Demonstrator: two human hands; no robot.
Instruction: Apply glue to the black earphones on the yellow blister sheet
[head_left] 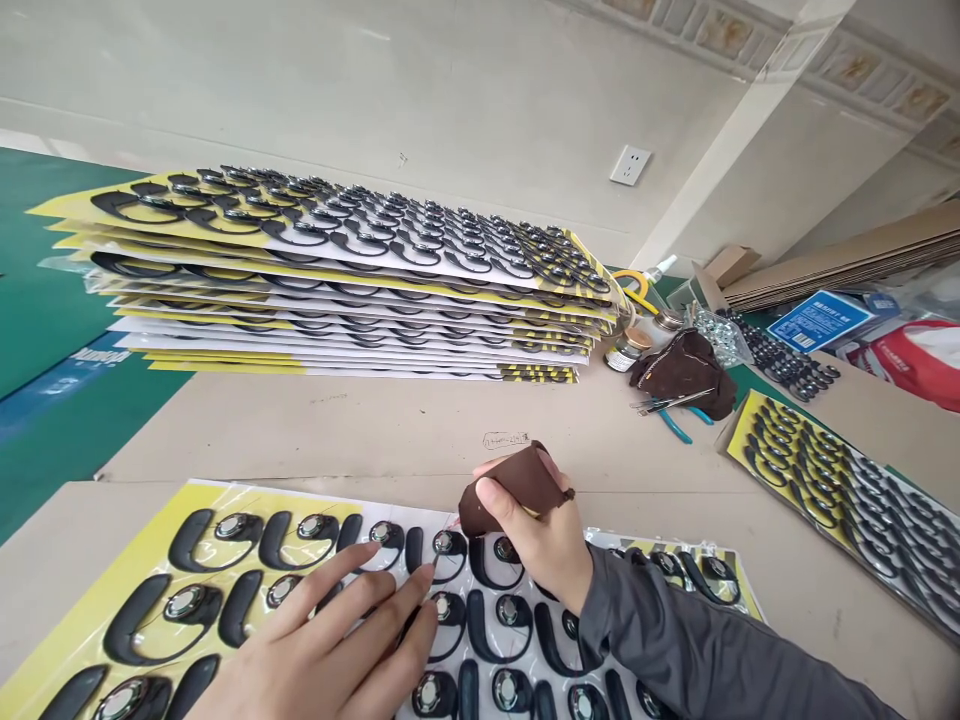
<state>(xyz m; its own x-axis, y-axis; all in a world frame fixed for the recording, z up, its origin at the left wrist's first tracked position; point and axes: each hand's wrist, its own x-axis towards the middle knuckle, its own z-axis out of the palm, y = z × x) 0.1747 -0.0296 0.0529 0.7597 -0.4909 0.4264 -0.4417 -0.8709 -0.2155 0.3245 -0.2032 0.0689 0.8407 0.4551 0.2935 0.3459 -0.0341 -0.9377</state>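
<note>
Right hand [541, 535] closed around a brown cloth pad [514, 485], thumb on its near face, fingers wrapped behind; pad's lower corner sits just above the near sheet [161, 505], close to one black ear-hook piece [444, 548] in the top row. Whether pad touches the piece: cannot tell. Left hand [337, 640] open and flat on the near sheet, fingers spread, fingertips [427, 578] just left of that same piece, gripping nothing. Near sheet is yellow-edged, glossy, covered in rows of black hooks with round metal discs; its far edge runs just beyond the right hand, its left corner lies well left of the left hand, its near edge is cut off by the frame. Grey sleeve [697, 650] crosses the sheet's right part. Beyond the sheet's far edge, a bare strip of brown cardboard tabletop [360, 425], open across its width. Past that strip, a tall stack of like sheets [337, 300], its edges staggered, overhanging toward the green surface [45, 300] left of the near sheet. Right of the stack: a second brown cloth [686, 370] with blue-handled pliers [679, 415] lying against it, small jars [626, 350] just beside. Right of the near sheet, apart from it by bare cardboard, another loaded sheet [840, 480] angled away toward the frame edge.
</note>
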